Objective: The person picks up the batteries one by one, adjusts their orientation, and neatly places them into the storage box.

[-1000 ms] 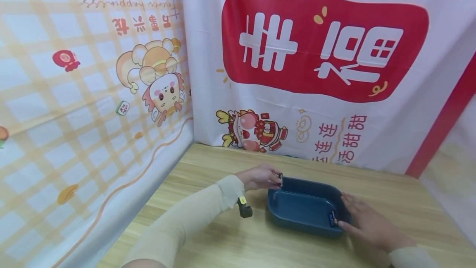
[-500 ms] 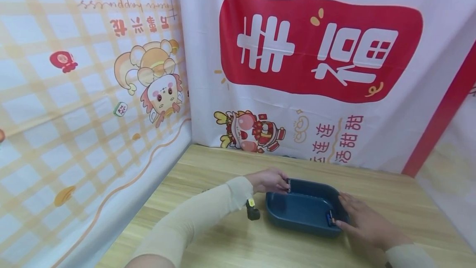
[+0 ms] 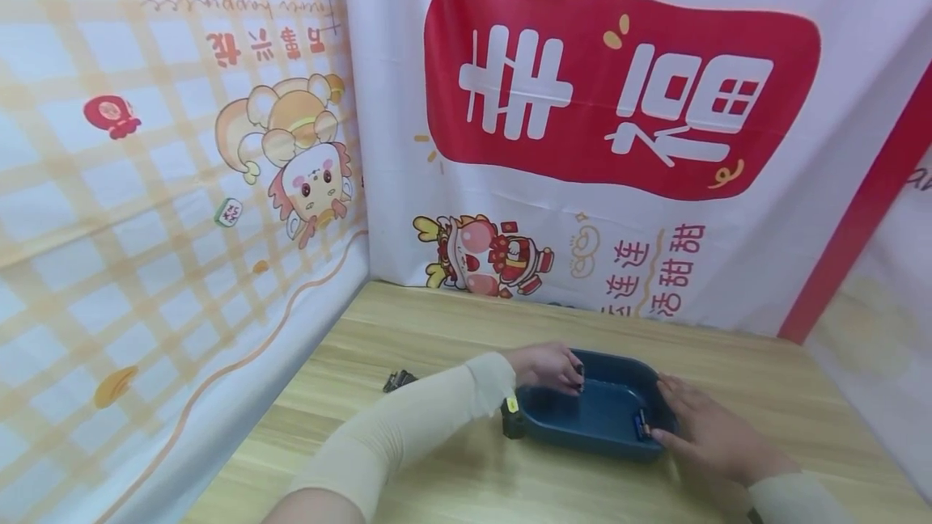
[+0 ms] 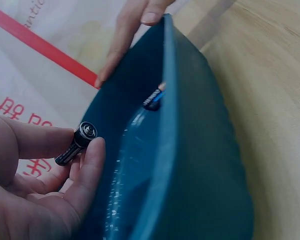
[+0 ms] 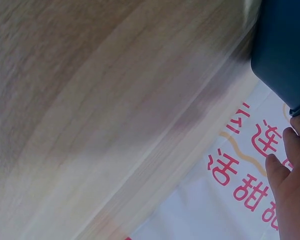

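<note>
My left hand [image 3: 548, 367] is over the left end of a dark blue oblong tub [image 3: 575, 438]. Between thumb and fingertips it pinches a black battery [image 4: 74, 145], whose metal end shows in the left wrist view. Another battery, blue and black [image 4: 153, 99], lies inside at the tub's right end; whether it is alone there I cannot tell. My right hand [image 3: 717, 437] rests against the tub's right end, its fingers fairly straight along the rim and its thumb at the near corner. In the right wrist view only part of this hand shows beside the tub wall.
Small black items [image 3: 399, 380], perhaps batteries, lie on the wooden table [image 3: 422, 475] behind my left forearm. A black wrist camera [image 3: 513, 420] hangs under my left wrist, close to the tub. Printed cloth [image 3: 626, 95] walls in the back and left.
My left hand has moved right with the battery, from the tub's left rim to over its inside. The small black items have come into sight behind the forearm. My right hand stays at the tub.
</note>
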Action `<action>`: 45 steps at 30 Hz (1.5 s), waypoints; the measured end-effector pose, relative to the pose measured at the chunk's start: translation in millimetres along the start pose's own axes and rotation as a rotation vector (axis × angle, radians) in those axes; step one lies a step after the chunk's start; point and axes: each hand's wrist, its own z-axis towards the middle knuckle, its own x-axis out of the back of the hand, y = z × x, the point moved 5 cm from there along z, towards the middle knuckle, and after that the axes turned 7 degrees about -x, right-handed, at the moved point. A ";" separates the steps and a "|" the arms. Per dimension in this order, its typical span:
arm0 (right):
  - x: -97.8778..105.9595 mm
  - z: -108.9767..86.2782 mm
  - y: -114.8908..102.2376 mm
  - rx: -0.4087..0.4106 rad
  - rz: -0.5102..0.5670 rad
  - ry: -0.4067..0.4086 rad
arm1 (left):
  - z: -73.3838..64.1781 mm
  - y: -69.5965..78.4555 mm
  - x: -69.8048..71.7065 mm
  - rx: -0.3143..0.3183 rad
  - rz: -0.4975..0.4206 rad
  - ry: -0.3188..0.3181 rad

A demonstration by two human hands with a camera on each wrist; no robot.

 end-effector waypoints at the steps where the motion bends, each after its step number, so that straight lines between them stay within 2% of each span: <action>1: -0.5 -0.6 0.2 -0.003 0.002 0.001 | 0.4 -2.1 -1.6 0.007 0.010 0.003; 8: -3.5 -1.8 3.3 -0.021 0.012 -0.003 | 6.2 -10.3 -9.3 0.028 0.071 -0.011; 14: -3.6 -0.4 4.9 -0.030 0.008 -0.004 | 13.8 -17.6 -12.4 0.062 0.118 0.015; 22: -3.6 -3.2 2.7 -0.021 0.006 -0.008 | 21.0 -26.0 -30.5 0.100 0.167 -0.023; 26: -4.1 -2.7 1.8 -0.012 0.012 0.000 | 23.2 -31.2 -36.5 0.123 0.185 0.001; 32: -4.9 -0.2 2.0 0.020 0.008 0.034 | 26.2 -28.7 -45.3 0.134 0.229 0.031; 40: -7.9 1.3 7.7 -0.020 0.021 -0.011 | 29.1 -26.8 -56.9 0.109 0.286 0.114; 45: -9.9 2.3 10.7 -0.030 0.018 -0.017 | 35.2 -28.0 -63.2 0.124 0.348 0.159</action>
